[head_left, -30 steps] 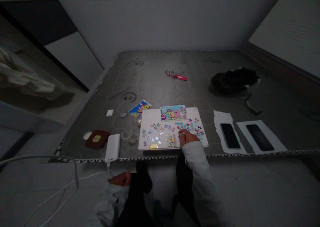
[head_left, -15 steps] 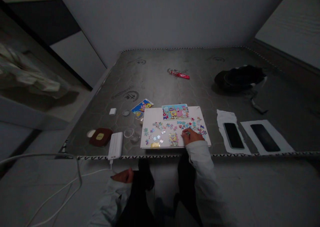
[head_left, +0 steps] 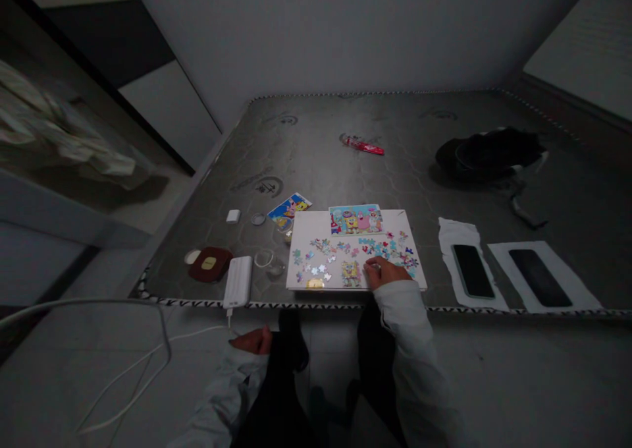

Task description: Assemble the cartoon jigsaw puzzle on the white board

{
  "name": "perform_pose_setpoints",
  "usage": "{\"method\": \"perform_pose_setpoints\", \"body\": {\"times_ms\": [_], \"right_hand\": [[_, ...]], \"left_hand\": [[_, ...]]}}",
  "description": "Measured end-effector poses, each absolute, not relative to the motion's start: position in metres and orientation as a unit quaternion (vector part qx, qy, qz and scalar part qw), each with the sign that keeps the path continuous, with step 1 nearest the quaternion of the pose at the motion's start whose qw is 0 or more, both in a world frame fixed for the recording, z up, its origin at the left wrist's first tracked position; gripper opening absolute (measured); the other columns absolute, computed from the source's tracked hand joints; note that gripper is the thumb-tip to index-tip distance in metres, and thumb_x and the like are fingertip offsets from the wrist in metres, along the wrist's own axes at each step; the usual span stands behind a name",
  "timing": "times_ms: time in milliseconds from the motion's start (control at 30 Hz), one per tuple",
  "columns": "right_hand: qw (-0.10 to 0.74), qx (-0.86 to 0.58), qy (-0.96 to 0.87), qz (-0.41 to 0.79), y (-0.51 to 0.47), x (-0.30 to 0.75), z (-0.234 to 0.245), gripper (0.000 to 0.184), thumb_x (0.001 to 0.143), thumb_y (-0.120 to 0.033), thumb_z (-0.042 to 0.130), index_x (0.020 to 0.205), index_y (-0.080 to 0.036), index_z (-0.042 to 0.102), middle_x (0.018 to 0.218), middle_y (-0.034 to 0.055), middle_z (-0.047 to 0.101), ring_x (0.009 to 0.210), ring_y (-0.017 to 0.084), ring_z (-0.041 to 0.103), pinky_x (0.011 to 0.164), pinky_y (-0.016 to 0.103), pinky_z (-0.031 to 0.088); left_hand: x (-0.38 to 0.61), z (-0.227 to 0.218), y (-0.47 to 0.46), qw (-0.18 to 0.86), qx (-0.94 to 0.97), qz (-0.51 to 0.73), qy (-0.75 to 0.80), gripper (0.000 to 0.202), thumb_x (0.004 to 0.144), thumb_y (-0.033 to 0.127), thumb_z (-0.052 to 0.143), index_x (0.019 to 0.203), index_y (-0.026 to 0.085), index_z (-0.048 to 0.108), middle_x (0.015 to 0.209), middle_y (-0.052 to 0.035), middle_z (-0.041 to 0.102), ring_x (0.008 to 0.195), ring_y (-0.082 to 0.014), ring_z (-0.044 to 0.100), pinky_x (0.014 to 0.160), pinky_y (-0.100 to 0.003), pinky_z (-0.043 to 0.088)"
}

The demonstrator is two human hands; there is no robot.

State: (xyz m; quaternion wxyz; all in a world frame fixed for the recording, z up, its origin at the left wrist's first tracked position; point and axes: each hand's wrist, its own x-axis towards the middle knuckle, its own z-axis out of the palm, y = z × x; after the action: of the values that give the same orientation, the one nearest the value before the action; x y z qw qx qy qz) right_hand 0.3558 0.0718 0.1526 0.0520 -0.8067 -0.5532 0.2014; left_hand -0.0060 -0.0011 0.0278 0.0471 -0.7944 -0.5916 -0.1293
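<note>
A white puzzle board [head_left: 306,227] lies near the front edge of a bare grey mattress [head_left: 385,171], with several loose coloured jigsaw pieces [head_left: 320,253] scattered on it. A small joined cartoon section [head_left: 351,273] sits at its near edge and a cartoon reference picture [head_left: 355,219] at its far edge. My right hand [head_left: 382,273] rests on the board among the pieces, fingers curled in a pinch; what it holds is too small to tell. My left hand [head_left: 253,340] lies below the mattress edge by my knee, fingers curled.
Left of the board: a white power bank [head_left: 237,281] with a cable, a dark red case [head_left: 210,263], a small white box [head_left: 233,216], a cartoon card [head_left: 289,210]. Two phones [head_left: 473,271] [head_left: 540,277] lie on white paper at right. A red packet [head_left: 363,145] and a dark bundle [head_left: 488,153] lie further back.
My head has turned a little left, so everything shifts right in view. My right hand stays on the board, drawn slightly nearer. The left hand keeps still.
</note>
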Motion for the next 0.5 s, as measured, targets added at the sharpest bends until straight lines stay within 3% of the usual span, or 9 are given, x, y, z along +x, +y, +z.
{"method": "perform_pose_setpoints", "body": {"times_ms": [200,500], "right_hand": [[0.037,-0.801,-0.557,0.216,0.073,0.346,0.157,0.027,0.104,-0.041,0.053,0.120,-0.030,0.072,0.105,0.0038,0.077,0.099,0.025,0.070,0.069,0.029,0.041],[0.008,-0.746,-0.614,0.258,0.073,0.305,0.158,0.026,0.107,-0.040,0.052,0.123,-0.030,0.070,0.108,0.0041,0.076,0.102,0.026,0.071,0.071,0.030,0.041]], "left_hand": [[-0.006,0.028,0.001,0.062,-0.801,-0.160,-0.574,0.055,0.104,0.018,0.041,0.052,0.017,0.058,0.048,0.0011,0.055,0.043,-0.0098,0.044,0.055,-0.031,0.027],[-0.006,0.021,-0.001,0.060,-0.789,-0.168,-0.588,0.055,0.104,0.023,0.041,0.052,0.017,0.059,0.048,0.0005,0.055,0.044,-0.0093,0.041,0.055,-0.031,0.026]]}}
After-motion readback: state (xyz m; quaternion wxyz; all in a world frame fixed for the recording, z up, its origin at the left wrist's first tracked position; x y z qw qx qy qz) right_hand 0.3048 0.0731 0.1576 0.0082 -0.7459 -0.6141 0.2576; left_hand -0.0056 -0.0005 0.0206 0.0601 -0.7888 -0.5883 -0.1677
